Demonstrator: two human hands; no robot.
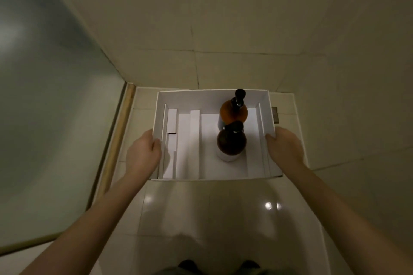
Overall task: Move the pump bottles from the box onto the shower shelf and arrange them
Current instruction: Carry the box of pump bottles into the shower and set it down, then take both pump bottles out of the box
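Box (212,100): white, open-topped, gripped at both side walls.
Left hand (143,154): fingers clamped on left wall.
Right hand (285,149): fingers clamped on right wall.
Bottles: near bottle (231,140) and far bottle (233,111) upright, closer to the right fingers.

Both hands grip the box (266,116) – two bottles (231,140) inside.

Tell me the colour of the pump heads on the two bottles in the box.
Black, on both amber bottles, clearest in the head view.
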